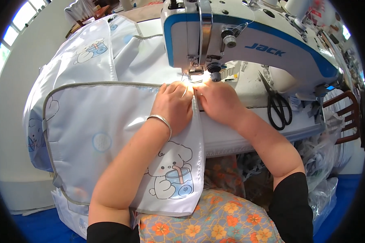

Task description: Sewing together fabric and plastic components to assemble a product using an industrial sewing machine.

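One clear bag (323, 162), contents unclear, one scissors (279, 110) near table's (303, 119) front edge, left hand (173, 106), right hand (221, 99) at one printed cloth (77, 121), cannot tell if pinching

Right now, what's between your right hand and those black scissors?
In the head view, a stretch of pale work surface lies between the right hand and the black scissors.

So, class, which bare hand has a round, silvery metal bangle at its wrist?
The left hand: it alone wears the silvery bangle; the right hand has none.
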Available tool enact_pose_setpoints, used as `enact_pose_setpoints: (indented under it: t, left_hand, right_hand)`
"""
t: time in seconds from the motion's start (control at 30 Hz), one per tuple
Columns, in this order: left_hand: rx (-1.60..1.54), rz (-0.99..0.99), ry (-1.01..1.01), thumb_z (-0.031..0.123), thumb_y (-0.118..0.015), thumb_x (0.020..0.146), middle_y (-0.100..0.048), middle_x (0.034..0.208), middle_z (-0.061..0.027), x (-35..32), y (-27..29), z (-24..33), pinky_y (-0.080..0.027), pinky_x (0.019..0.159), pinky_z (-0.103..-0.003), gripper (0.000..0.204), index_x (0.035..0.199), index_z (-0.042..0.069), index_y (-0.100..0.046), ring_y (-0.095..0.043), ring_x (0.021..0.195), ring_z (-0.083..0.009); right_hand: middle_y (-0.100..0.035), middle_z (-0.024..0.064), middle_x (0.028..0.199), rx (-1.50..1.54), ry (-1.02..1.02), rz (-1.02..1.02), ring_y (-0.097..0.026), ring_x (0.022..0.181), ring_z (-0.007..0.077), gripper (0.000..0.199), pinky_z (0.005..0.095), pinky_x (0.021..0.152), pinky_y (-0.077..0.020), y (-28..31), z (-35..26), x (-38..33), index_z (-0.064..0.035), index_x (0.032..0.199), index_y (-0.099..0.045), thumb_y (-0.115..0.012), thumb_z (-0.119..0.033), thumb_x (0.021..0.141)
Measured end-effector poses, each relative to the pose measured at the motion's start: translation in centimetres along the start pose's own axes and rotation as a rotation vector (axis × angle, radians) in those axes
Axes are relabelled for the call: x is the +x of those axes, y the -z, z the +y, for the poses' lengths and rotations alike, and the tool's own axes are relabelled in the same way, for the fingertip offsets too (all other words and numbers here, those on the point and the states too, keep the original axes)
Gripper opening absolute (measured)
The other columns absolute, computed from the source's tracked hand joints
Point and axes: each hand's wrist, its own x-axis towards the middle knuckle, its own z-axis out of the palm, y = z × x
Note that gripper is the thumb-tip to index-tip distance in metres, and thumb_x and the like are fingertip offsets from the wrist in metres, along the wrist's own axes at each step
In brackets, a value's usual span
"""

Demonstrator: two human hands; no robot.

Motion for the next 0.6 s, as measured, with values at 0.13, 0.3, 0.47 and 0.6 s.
enact_pose_setpoints:
  t: [0.13, 0.3, 0.47, 0.6]
  left_hand:
    - [0.026, 0.034, -0.021, 0.017, -0.060, 0.086, -0.061, 0.123, -0.0141, 0.3, 0.0, -0.3, -0.038, 0.109, -0.051, 0.029, 0.112, 0.005, -0.065, -0.051, 0.126, -0.0288]
    - [0.054, 0.119, -0.046, 0.013, -0.060, 0.087, -0.061, 0.123, -0.0198, 0.2, -0.6, -0.6, -0.040, 0.106, -0.045, 0.022, 0.106, 0.004, -0.066, -0.053, 0.124, -0.0339]
    - [0.056, -0.134, 0.088, 0.019, -0.055, 0.089, -0.055, 0.137, -0.0174, 1.2, 0.7, -0.2, -0.036, 0.109, -0.053, 0.023, 0.108, 0.010, -0.065, -0.046, 0.133, -0.0320]
    - [0.346, -0.536, -0.311, 0.026, -0.061, 0.083, -0.063, 0.108, -0.0060, -1.6, 6.0, 3.0, -0.045, 0.095, -0.044, 0.025, 0.099, 0.012, -0.074, -0.050, 0.118, -0.0228]
  right_hand:
    - [-0.064, 0.0130, 0.085, 0.002, 0.015, 0.054, -0.063, 0.076, 0.0346, 0.019, 0.0458, 0.069, -0.0511, -0.2, -0.3, -0.4, -0.0097, 0.105, -0.069, -0.063, -0.014, 0.087]
    - [-0.064, 0.0111, 0.086, 0.019, -0.014, 0.079, -0.061, 0.080, 0.0327, 0.018, 0.0448, 0.071, -0.0503, -0.1, -0.5, -1.2, -0.0086, 0.103, -0.069, -0.065, -0.010, 0.085]
    - [-0.062, 0.0174, 0.118, 0.149, -0.009, 0.184, -0.061, 0.107, 0.0361, 0.033, 0.0438, 0.091, -0.0515, 1.1, -3.2, -3.8, -0.0048, 0.111, -0.067, -0.064, -0.003, 0.078]
    - [-0.055, 0.0212, 0.138, 0.195, 0.053, -0.125, -0.052, 0.129, 0.0376, 0.049, 0.0444, 0.108, -0.0423, 3.4, -6.5, -7.8, -0.0059, 0.128, -0.061, -0.065, -0.005, 0.079]
